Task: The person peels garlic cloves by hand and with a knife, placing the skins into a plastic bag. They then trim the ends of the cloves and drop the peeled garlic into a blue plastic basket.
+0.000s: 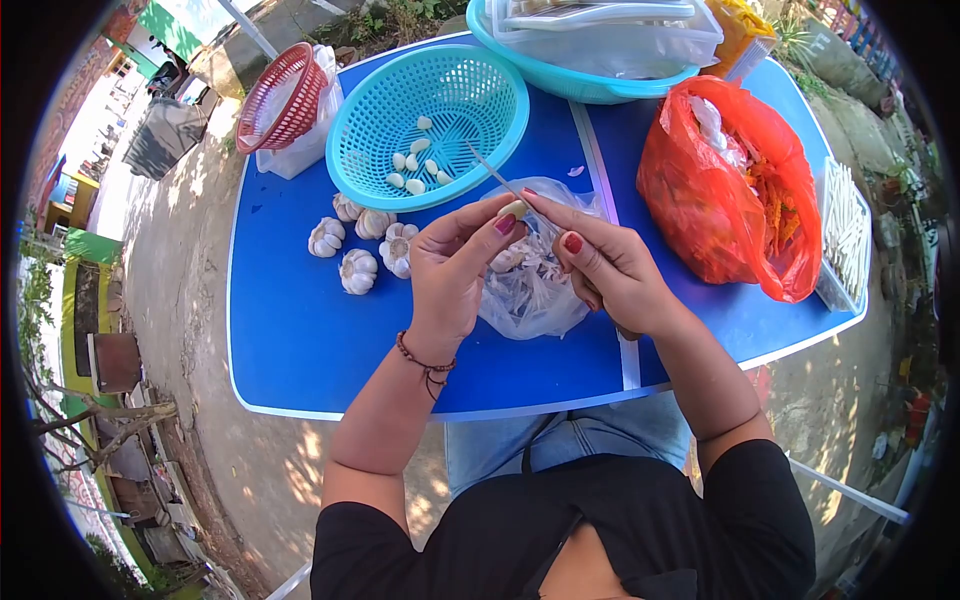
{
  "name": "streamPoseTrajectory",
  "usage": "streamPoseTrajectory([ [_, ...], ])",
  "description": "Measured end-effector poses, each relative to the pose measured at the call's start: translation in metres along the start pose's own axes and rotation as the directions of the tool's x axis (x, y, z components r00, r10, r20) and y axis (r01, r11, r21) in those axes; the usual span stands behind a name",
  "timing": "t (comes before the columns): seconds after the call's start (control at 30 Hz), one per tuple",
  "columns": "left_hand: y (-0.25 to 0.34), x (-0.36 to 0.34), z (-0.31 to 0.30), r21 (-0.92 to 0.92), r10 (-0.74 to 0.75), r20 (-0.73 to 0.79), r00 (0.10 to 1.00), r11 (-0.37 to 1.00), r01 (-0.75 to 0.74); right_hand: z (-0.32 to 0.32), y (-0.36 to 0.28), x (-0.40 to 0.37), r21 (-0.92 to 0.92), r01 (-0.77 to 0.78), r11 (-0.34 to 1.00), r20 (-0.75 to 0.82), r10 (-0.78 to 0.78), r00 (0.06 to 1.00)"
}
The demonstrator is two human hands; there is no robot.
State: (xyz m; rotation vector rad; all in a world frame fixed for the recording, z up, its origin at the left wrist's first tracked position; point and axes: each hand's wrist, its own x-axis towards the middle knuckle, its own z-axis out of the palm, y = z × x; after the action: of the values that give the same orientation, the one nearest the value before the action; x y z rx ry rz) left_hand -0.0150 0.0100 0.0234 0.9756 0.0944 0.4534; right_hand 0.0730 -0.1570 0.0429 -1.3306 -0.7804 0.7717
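Between the fingertips of my left hand (458, 255) is a pale garlic clove (514, 209). My right hand (603, 258) grips a thin knife (487, 164), its blade pointing up and left beside the clove. Both hands are close together above a clear plastic bag (535, 305) holding garlic skins. Several peeled cloves (415, 186) lie in the turquoise basket (345, 150) beyond my hands. Left of my left hand, several whole garlic bulbs (358, 271) rest on the blue table (300, 345).
A red basket (296, 115) in a white container stands at the back left. Behind are a turquoise basin (590, 90) with plastic containers and a yellow packet (742, 38). To the right sit a red plastic bag (690, 220) and a box of white sticks (845, 225).
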Motion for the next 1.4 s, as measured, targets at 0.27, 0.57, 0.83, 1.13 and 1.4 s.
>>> streamPoseTrajectory([
  [0.27, -0.001, 0.001, -0.003, 0.040, 0.023, 0.009, 1.000, 0.999, -0.023, 0.002, 0.000, 0.001, -0.034, -0.009, 0.999, -0.010, 0.009, 1.000],
  [0.57, -0.002, 0.000, -0.003, 0.008, 0.008, -0.027, 1.000, 1.000, -0.008, 0.003, 0.001, 0.000, -0.006, -0.003, 1.000, 0.003, 0.003, 1.000],
  [0.83, -0.003, 0.001, -0.003, -0.060, -0.083, -0.043, 0.996, 0.995, 0.080, 0.002, 0.005, 0.001, -0.045, 0.021, 0.999, -0.027, -0.022, 0.999],
  [1.13, -0.006, 0.001, -0.002, -0.027, -0.066, -0.016, 0.998, 0.998, 0.065, 0.004, 0.002, 0.000, -0.097, 0.067, 0.993, -0.068, -0.073, 0.995],
  [1.4, -0.009, 0.000, -0.001, 0.049, 0.025, -0.013, 1.000, 0.998, -0.025, 0.005, -0.010, -0.001, -0.267, 0.051, 0.962, -0.059, -0.070, 0.996],
])
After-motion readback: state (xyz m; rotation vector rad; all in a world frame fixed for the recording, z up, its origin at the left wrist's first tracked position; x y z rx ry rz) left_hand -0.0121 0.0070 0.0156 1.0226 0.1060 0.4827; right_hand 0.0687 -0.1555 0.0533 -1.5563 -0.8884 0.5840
